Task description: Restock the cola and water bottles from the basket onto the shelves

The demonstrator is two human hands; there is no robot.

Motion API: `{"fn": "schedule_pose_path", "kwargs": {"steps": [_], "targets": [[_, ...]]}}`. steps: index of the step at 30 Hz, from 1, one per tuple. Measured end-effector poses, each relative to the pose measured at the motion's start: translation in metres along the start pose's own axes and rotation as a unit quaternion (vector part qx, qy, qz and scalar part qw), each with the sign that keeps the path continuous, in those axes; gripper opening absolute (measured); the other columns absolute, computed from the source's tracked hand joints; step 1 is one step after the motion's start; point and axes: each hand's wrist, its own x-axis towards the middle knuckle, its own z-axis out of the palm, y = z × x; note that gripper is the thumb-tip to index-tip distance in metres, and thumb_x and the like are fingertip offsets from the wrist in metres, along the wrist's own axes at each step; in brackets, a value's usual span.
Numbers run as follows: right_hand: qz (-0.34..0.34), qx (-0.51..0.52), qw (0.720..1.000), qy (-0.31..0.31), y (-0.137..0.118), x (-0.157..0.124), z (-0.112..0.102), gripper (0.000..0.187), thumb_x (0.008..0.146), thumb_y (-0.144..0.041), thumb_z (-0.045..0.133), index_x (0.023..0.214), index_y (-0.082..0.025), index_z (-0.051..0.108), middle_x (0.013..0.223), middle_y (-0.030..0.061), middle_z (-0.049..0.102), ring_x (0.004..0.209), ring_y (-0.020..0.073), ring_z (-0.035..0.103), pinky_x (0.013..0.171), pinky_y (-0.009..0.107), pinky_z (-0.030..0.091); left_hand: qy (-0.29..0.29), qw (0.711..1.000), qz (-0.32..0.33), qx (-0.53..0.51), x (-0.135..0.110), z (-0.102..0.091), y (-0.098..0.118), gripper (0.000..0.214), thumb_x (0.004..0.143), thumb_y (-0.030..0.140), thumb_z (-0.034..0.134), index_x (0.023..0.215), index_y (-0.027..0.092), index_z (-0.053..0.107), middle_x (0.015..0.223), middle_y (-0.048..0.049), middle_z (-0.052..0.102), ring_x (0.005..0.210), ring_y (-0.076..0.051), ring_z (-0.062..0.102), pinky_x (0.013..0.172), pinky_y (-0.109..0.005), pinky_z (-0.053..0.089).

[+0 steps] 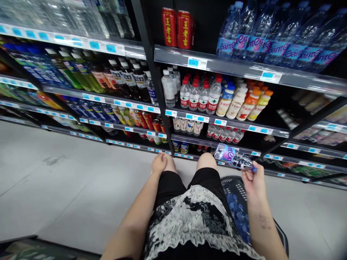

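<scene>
My right hand (253, 182) is closed round the blue-capped neck of a clear water bottle (230, 156) with a pink and blue label, held on its side in front of the lower shelves. Directly under that hand stands a dark shopping basket (230, 180) filled with several blue-capped bottles. My left hand (159, 163) rests on my left knee, fingers curled loosely over it, holding nothing. I am crouched or seated, black shorts and a patterned top in view.
Black drinks shelving (217, 61) stands before me: same-label water bottles (273, 43) top right, two red cans (177, 27) top centre, red-capped waters (200, 95) and milky drinks (244, 103) below. Tea and juice bottles (94, 74) fill the left bay. Grey floor (67, 187) stretches left.
</scene>
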Motion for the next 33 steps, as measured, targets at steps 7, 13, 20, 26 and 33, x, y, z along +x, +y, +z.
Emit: {"fn": "schedule_pose_path", "kwargs": {"steps": [7,13,20,26,33], "targets": [[-0.250,-0.383,0.886,-0.081,0.006,-0.024,0.010,0.031,0.067,-0.042,0.083,0.085,-0.018,0.076,0.073,0.0028,0.066,0.060,0.0145,0.053,0.057,0.026,0.043,-0.027,0.999,-0.027,0.021,-0.011,-0.001,0.011,0.061,0.094,0.036,0.047,0.152,0.018,0.047,0.165,-0.0155,0.036,0.150,-0.037,0.034,0.118,-0.060,0.036],[-0.220,-0.491,0.803,-0.257,0.045,-0.032,0.003,0.020,0.075,-0.042,0.072,0.077,-0.022,0.076,0.067,0.0012,0.062,0.054,0.0153,0.049,0.054,0.027,0.039,-0.109,0.991,-0.048,0.052,0.001,-0.009,0.017,0.077,0.088,0.048,0.054,0.160,0.025,0.036,0.172,-0.0137,0.019,0.153,-0.047,0.021,0.115,-0.071,0.032],[-0.169,-0.461,0.847,-0.204,0.039,-0.018,0.010,0.032,0.069,-0.052,0.077,0.080,-0.022,0.080,0.059,0.0012,0.058,0.049,0.0145,0.042,0.048,0.028,0.037,-0.138,0.982,-0.111,0.065,0.039,-0.016,0.021,0.072,0.086,0.055,0.051,0.152,0.026,0.048,0.162,-0.0169,0.038,0.139,-0.046,0.045,0.108,-0.062,0.043],[-0.167,-0.327,0.929,0.043,-0.028,0.028,0.034,0.044,0.048,-0.053,0.090,0.078,-0.022,0.082,0.064,0.0094,0.064,0.047,0.0160,0.047,0.042,0.033,0.040,-0.110,0.982,-0.135,0.077,0.046,-0.023,0.017,0.063,0.088,0.051,0.046,0.143,0.021,0.056,0.149,-0.0181,0.053,0.132,-0.041,0.054,0.105,-0.053,0.047],[-0.178,-0.132,0.971,0.090,-0.133,0.065,0.100,0.019,0.063,-0.057,0.076,0.058,-0.051,0.059,0.055,-0.0001,0.058,0.051,0.0288,0.058,0.040,0.050,0.047,-0.092,0.982,-0.155,0.053,0.046,-0.032,0.007,0.066,0.090,0.050,0.042,0.147,0.019,0.054,0.149,-0.0167,0.053,0.133,-0.040,0.052,0.104,-0.054,0.046]]}}
